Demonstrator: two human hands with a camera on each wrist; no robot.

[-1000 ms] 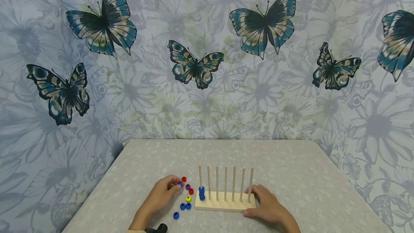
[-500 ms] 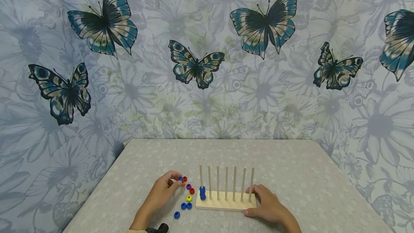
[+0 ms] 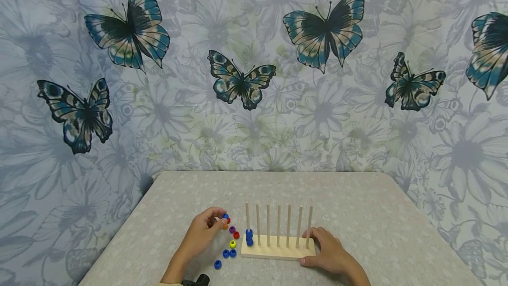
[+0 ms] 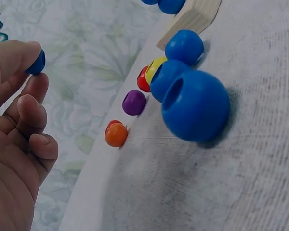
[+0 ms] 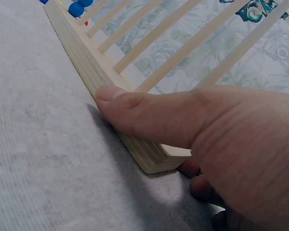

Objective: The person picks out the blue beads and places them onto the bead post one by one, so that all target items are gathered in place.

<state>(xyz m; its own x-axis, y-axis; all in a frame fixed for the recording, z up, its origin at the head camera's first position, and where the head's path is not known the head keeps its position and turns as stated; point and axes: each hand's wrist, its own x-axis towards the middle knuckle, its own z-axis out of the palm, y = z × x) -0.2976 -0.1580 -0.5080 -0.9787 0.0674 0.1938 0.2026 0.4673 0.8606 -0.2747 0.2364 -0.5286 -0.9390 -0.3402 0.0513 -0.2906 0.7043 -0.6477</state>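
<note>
Between thumb and index finger, my left hand [image 3: 201, 232] pinches a blue bead [image 4: 37, 63], held up above the table; its other fingers curl loosely in the left wrist view. To the right stands a wooden peg rack [image 3: 274, 253] with a row of several upright pegs. Blue beads [image 3: 249, 238] are stacked on its leftmost peg; the other pegs carry nothing. My right hand [image 3: 328, 251] grips the right end of the rack's base, thumb along the front edge and fingers behind, partly hidden in the right wrist view.
Loose beads lie left of the rack: an orange one [image 4: 116, 134], a purple one [image 4: 134, 102], red ones [image 3: 236, 235], a yellow one [image 3: 233, 244] and several blue ones [image 3: 218, 264]. A butterfly-patterned wall [image 3: 254, 144] rises behind the table [image 3: 341, 197].
My left hand has lifted slightly away from the table and moved a little right with the blue bead. The right hand keeps its grip on the rack.
</note>
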